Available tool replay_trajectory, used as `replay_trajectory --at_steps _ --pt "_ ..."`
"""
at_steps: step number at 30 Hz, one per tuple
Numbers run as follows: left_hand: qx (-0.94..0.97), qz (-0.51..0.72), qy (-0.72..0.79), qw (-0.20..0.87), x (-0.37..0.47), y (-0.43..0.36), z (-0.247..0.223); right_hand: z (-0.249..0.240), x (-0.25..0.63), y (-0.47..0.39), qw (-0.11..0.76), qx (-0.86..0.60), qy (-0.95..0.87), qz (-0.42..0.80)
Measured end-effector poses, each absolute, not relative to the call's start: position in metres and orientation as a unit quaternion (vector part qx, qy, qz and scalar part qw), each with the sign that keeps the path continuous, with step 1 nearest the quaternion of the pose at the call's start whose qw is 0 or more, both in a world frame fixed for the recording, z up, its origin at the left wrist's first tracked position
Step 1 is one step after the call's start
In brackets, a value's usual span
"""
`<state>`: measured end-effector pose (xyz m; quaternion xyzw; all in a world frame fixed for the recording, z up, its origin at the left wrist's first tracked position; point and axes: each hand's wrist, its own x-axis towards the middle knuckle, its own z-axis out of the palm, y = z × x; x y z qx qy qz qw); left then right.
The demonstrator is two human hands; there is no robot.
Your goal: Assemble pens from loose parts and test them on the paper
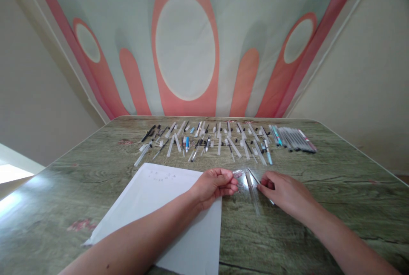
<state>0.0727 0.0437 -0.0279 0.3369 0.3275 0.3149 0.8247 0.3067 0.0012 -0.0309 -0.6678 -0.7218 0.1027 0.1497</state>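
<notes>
My right hand (281,187) pinches a thin pen refill (253,175) between thumb and fingers; its dark-tipped end points up and to the left, and its other end shows below the fingers. My left hand (219,184) is closed above the right edge of the white paper (188,232), thumb against the fingertips. Whatever it holds, if anything, is hidden. A clear pen barrel (254,200) lies on the table between my hands. Close to my left fingertips, a small clear piece (238,173) shows, too faint to name.
Two rows of taken-apart pens, with clear barrels (234,147), refills, small caps and a blue pen part (187,143), spread across the back of the wood-patterned table (319,181). At the right end several whole pens (292,139) lie side by side. A patterned wall stands behind.
</notes>
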Motion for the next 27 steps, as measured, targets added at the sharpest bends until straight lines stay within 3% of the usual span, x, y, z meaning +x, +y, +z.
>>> replay_trajectory --at_steps 7,11,19,23,27 --pt "0.346 0.311 0.337 0.819 0.074 0.043 -0.027 -0.036 0.313 0.003 0.15 -0.681 -0.711 0.083" --pt "0.355 0.311 0.336 0.815 0.074 0.042 -0.027 -0.039 0.317 0.009 0.239 -0.66 -0.698 0.141" --pt "0.369 0.307 0.334 0.811 0.074 0.04 -0.026 -0.015 0.298 0.006 0.493 -0.506 -0.527 0.473" --pt "0.38 0.306 0.333 0.806 0.075 0.039 -0.027 -0.007 0.293 0.002 0.584 -0.467 -0.443 0.495" --pt "0.385 0.304 0.331 0.806 0.075 0.039 -0.027 -0.009 0.288 0.0 0.588 -0.462 -0.445 0.493"
